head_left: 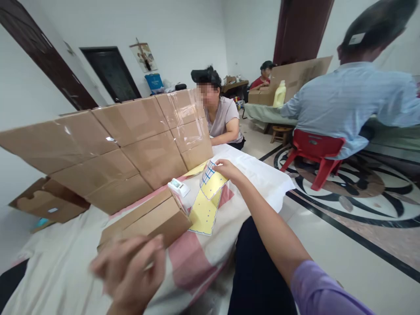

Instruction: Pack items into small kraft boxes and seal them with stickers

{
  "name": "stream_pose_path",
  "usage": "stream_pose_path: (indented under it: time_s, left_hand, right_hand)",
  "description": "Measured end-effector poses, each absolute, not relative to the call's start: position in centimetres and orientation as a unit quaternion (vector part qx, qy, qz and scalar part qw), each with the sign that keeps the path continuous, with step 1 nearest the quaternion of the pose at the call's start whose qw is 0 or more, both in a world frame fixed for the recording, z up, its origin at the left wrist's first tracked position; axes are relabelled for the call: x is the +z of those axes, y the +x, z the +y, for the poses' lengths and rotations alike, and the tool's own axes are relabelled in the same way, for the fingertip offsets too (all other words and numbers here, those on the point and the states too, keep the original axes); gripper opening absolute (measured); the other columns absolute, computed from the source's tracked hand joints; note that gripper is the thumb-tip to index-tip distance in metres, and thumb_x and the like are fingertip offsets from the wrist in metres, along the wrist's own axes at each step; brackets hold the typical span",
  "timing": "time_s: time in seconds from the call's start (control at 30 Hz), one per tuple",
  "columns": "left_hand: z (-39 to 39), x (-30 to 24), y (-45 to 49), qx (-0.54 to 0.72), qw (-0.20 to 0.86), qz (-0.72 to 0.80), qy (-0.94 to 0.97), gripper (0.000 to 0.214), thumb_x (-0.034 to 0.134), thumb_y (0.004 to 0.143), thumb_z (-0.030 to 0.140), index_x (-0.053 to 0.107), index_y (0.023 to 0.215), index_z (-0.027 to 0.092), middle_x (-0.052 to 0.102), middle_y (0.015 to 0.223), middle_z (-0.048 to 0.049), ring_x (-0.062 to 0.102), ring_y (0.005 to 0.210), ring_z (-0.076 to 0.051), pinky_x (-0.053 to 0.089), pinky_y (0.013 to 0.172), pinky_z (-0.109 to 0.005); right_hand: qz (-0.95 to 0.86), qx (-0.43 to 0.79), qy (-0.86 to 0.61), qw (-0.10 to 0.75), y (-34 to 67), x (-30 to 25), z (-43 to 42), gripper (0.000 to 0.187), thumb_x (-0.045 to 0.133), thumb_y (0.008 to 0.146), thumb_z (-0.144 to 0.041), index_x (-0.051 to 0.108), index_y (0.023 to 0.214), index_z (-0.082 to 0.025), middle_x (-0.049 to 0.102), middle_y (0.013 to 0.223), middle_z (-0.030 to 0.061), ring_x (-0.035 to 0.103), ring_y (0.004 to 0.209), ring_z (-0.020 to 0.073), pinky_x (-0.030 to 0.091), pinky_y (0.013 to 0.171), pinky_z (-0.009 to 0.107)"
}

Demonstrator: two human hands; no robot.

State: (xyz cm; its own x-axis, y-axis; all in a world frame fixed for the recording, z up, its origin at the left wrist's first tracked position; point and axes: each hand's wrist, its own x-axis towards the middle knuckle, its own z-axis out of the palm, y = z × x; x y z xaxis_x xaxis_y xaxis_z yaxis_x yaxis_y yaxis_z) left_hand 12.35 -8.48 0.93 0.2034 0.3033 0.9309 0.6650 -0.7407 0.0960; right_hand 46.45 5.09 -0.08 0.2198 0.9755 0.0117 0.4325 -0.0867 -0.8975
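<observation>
My right hand (227, 169) reaches out over the table and pinches the top edge of a yellow sheet (206, 202) printed with small dots; the sheet bends up where I grip it, and its lower part lies flat on the cloth. My left hand (130, 270) is close to the camera at the bottom left, blurred by motion, fingers curled, and what it holds, if anything, is hidden. It hovers just in front of a low brown cardboard piece (149, 220). A small white device (178, 187) sits beside the sheet.
A tall cardboard wall (108, 148) taped together stands across the cloth-covered table (62, 267). A person sits behind it at the far end. Another person in a light blue shirt sits on a red plastic chair (314, 151) to the right; a third sits further back.
</observation>
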Motion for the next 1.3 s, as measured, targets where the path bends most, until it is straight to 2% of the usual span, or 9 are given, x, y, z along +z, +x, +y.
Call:
stream_pose_path:
  time_s: [0.07, 0.2, 0.33, 0.5, 0.6, 0.8, 0.97, 1.1, 1.3]
  left_hand:
    - [-8.2, 1.7, 16.0, -0.5, 0.246, -0.253, -0.791, 0.031, 0.079, 0.069, 0.007, 0.068, 0.092, 0.025, 0.07, 0.086, -0.0024, 0.061, 0.08, -0.021, 0.042, 0.08, -0.037]
    - [-5.2, 3.7, 22.9, -0.435, 0.148, -0.343, -0.819, 0.009, 0.065, 0.089, 0.02, 0.065, 0.098, 0.023, 0.07, 0.09, -0.0038, 0.063, 0.085, -0.022, 0.043, 0.077, -0.035]
    - [-1.8, 4.3, 25.8, -0.36, 0.049, -0.514, -0.777, 0.025, 0.063, 0.092, 0.038, 0.067, 0.112, 0.025, 0.068, 0.105, -0.0054, 0.067, 0.087, -0.023, 0.042, 0.066, -0.032]
    - [-0.6, 3.9, 25.3, -0.34, 0.048, -0.531, -0.775, 0.025, 0.062, 0.093, 0.042, 0.071, 0.111, 0.027, 0.07, 0.108, -0.004, 0.067, 0.087, -0.023, 0.041, 0.066, -0.032]
    - [-1.0, 3.6, 24.9, -0.341, 0.063, -0.528, -0.775, 0.022, 0.061, 0.095, 0.039, 0.072, 0.109, 0.027, 0.072, 0.109, -0.0031, 0.068, 0.086, -0.022, 0.039, 0.065, -0.031]
    - [-1.4, 3.1, 24.8, -0.333, 0.087, -0.522, -0.78, 0.023, 0.053, 0.099, 0.032, 0.074, 0.098, 0.025, 0.075, 0.103, -0.0038, 0.068, 0.084, -0.022, 0.034, 0.062, -0.033]
    - [-0.6, 3.0, 24.6, -0.418, -0.019, -0.49, -0.765, 0.023, 0.048, 0.1, 0.026, 0.07, 0.094, 0.023, 0.072, 0.098, -0.0043, 0.064, 0.086, -0.02, 0.038, 0.07, -0.031]
    - [0.0, 3.0, 23.6, -0.476, -0.041, -0.492, -0.728, 0.028, 0.041, 0.104, 0.029, 0.061, 0.087, 0.021, 0.064, 0.087, -0.0034, 0.06, 0.082, -0.018, 0.04, 0.072, -0.03]
    - [-0.9, 3.6, 20.5, -0.481, -0.058, -0.493, -0.723, 0.028, 0.04, 0.104, 0.03, 0.056, 0.083, 0.022, 0.06, 0.082, -0.0002, 0.057, 0.078, -0.016, 0.042, 0.07, -0.027]
  right_hand:
    - [-0.542, 0.35, -0.609, 0.461, 44.8, 0.6, 4.6, 0.018, 0.058, 0.094, -0.037, 0.057, 0.099, -0.019, 0.067, 0.076, -0.0003, 0.061, 0.061, 0.0122, 0.046, 0.055, 0.02]
    - [-0.582, 0.408, -0.503, 0.491, 42.7, 1.8, 3.4, 0.026, 0.063, 0.088, -0.04, 0.059, 0.104, -0.02, 0.063, 0.071, -0.0024, 0.056, 0.058, 0.0127, 0.043, 0.054, 0.021]
    - [-0.634, 0.473, -0.361, 0.494, 42.5, 2.3, 2.1, 0.038, 0.061, 0.085, -0.025, 0.057, 0.122, -0.021, 0.064, 0.084, -0.0019, 0.058, 0.07, 0.0127, 0.045, 0.063, 0.022]
    - [-0.671, 0.462, -0.345, 0.466, 42.7, 2.5, 2.0, 0.016, 0.056, 0.088, -0.028, 0.064, 0.098, -0.017, 0.063, 0.084, 0.0005, 0.056, 0.073, 0.0138, 0.044, 0.067, 0.025]
    - [-0.712, 0.425, -0.34, 0.444, 42.5, 2.7, 2.0, 0.014, 0.055, 0.088, -0.027, 0.064, 0.085, -0.016, 0.062, 0.079, 0.0007, 0.053, 0.071, 0.0135, 0.042, 0.067, 0.025]
    - [-0.763, 0.295, -0.386, 0.427, 41.8, 3.3, 1.3, 0.015, 0.051, 0.087, -0.018, 0.062, 0.077, -0.017, 0.062, 0.075, -0.0002, 0.054, 0.073, 0.0136, 0.04, 0.069, 0.024]
    - [-0.77, 0.273, -0.401, 0.415, 42.2, 3.4, 1.4, 0.015, 0.049, 0.087, -0.021, 0.06, 0.077, -0.017, 0.06, 0.075, -0.0005, 0.054, 0.073, 0.0136, 0.04, 0.066, 0.024]
    - [-0.696, 0.255, -0.566, 0.36, 45.1, 2.4, 2.7, 0.017, 0.046, 0.087, -0.021, 0.058, 0.076, -0.017, 0.059, 0.076, -0.0001, 0.054, 0.072, 0.0134, 0.041, 0.065, 0.023]
    - [-0.578, 0.254, -0.733, 0.253, 50.3, -1.3, 5.3, 0.01, 0.068, 0.073, -0.015, 0.063, 0.065, -0.013, 0.063, 0.071, 0.0137, 0.062, 0.072, 0.0259, 0.045, 0.063, 0.035]
